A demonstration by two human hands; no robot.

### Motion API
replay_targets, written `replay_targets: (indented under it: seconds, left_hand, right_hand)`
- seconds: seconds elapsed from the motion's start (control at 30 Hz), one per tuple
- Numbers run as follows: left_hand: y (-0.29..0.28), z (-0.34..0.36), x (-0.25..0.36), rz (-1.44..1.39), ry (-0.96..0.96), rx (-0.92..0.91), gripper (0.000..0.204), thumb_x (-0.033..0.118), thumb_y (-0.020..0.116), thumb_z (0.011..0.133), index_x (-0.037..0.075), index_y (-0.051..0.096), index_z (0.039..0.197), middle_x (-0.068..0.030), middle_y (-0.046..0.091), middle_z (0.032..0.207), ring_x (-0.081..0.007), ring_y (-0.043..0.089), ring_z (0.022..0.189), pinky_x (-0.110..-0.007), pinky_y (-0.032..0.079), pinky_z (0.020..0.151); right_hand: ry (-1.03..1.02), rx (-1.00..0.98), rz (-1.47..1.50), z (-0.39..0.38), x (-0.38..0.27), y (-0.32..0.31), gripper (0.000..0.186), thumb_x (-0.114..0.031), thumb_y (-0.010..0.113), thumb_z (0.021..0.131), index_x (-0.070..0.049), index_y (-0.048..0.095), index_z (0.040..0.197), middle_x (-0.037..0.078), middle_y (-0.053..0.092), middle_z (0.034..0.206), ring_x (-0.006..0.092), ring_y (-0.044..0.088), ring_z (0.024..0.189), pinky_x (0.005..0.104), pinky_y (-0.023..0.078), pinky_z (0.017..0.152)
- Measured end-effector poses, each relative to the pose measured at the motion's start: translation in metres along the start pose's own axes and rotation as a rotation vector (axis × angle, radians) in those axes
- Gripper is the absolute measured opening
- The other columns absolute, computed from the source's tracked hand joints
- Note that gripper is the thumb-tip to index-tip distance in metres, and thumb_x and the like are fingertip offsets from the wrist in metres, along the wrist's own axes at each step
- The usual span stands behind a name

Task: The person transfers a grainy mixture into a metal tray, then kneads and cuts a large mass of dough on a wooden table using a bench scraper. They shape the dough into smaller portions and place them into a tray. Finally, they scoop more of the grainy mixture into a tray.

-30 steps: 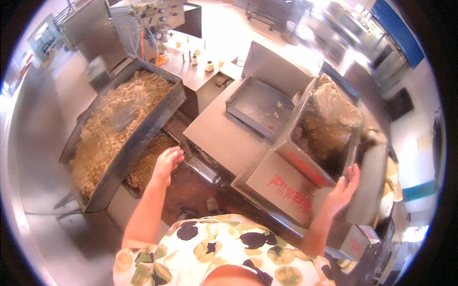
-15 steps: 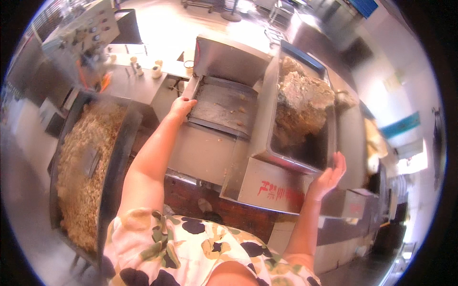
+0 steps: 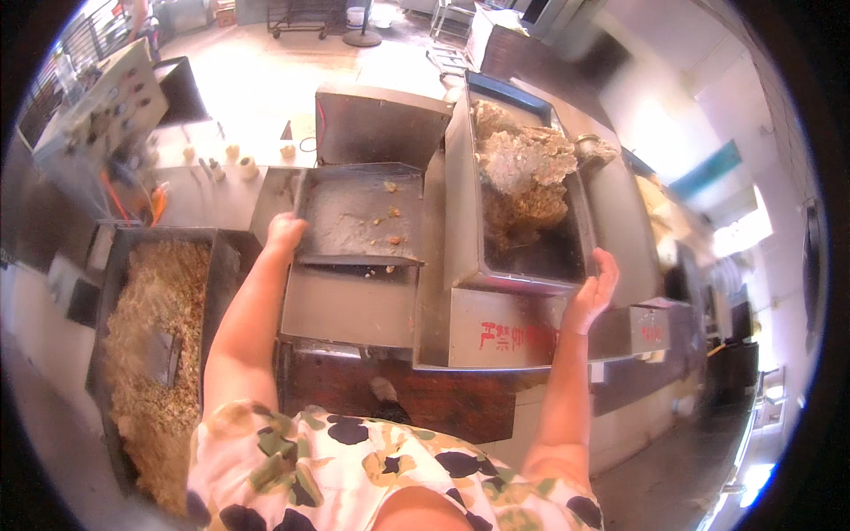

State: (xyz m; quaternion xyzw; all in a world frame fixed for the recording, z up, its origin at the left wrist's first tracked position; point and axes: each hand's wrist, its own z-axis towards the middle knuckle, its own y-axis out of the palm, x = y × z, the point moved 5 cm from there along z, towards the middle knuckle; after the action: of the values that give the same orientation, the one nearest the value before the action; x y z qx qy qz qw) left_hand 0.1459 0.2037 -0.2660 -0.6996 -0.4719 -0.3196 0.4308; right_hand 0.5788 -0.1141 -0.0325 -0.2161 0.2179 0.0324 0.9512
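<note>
My left hand [image 3: 285, 232] is closed on the left edge of a shallow metal tray [image 3: 341, 199]. A few crumbs and small orange and yellow bits lie in the tray. My right hand [image 3: 593, 296] is raised with its fingers stretched out, at the near right corner of a deep rectangular metal hopper [image 3: 522, 281]. I cannot tell whether it touches the rim. Inside the hopper sits a large, rough, pale-brown clumped mass [image 3: 529, 164], with a dark hollow at its near end.
At left stands a long dark bin [image 3: 212, 283] of loose brown crumbly mix [image 3: 146, 327], with a flat grey piece [image 3: 164, 358] on it. A metal panel [image 3: 381, 124] rises behind the tray. Beyond are a control box [image 3: 115, 102] and small cream-coloured fittings [image 3: 250, 166].
The whole view has turned, so the tray and hopper sit further left. A dark gap now shows below the tray's near edge. Both hands keep about the same places on the equipment.
</note>
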Motion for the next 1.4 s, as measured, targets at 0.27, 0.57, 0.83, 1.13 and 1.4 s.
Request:
replay_targets:
  seconds: [0.27,0.57,0.83,1.13,1.4]
  left_hand:
    - [-0.186,-0.161,-0.064,-0.684,-0.022,0.123,0.033,0.005,0.055,0.077,-0.001,0.057,0.109,-0.0123,0.062,0.100,-0.0257,0.061,0.089,-0.039,0.051,0.073]
    - [-0.390,-0.470,-0.216,-0.776,-0.063,1.105,0.036,0.008,0.062,0.076,-0.001,0.053,0.109,-0.0120,0.059,0.098,-0.0251,0.060,0.085,-0.041,0.050,0.069]
    - [-0.390,-0.692,-0.371,-0.911,-0.170,1.507,0.045,0.002,0.054,0.073,0.000,0.052,0.117,-0.0106,0.058,0.097,-0.0246,0.060,0.087,-0.037,0.051,0.074]
    - [-0.331,-0.772,-0.429,-0.900,-0.336,1.706,0.054,0.000,0.052,0.069,-0.002,0.051,0.123,-0.0116,0.060,0.106,-0.0251,0.059,0.095,-0.038,0.046,0.085]
    - [-0.350,-0.755,-0.394,-0.795,-0.501,1.671,0.058,0.002,0.055,0.068,-0.004,0.049,0.125,-0.0140,0.060,0.108,-0.0257,0.060,0.095,-0.036,0.045,0.088]
  right_hand:
    - [-0.047,-0.029,-0.023,0.008,-0.002,0.011,0.046,0.013,0.038,0.073,0.001,0.061,0.111,0.015,0.059,0.114,0.0292,0.054,0.111,0.0396,0.039,0.102]
    - [0.101,-0.098,0.227,-0.045,-0.150,0.025,0.033,0.003,0.047,0.088,0.002,0.055,0.120,0.013,0.058,0.121,0.0237,0.054,0.112,0.0354,0.041,0.099]
    - [-0.482,-0.940,0.843,-0.189,-0.464,0.163,0.018,0.001,0.055,0.087,0.001,0.063,0.104,0.010,0.066,0.102,0.0209,0.063,0.094,0.0309,0.049,0.084]
    - [1.228,-1.967,0.799,-0.450,-0.577,0.318,0.054,-0.024,0.060,0.092,0.001,0.038,0.134,0.023,0.050,0.124,0.0276,0.063,0.089,0.0382,0.053,0.062]
    - [1.269,-1.546,0.410,-0.508,-0.606,0.352,0.025,-0.020,0.075,0.080,-0.008,0.061,0.097,0.011,0.060,0.088,0.0189,0.061,0.060,0.0328,0.036,0.046]
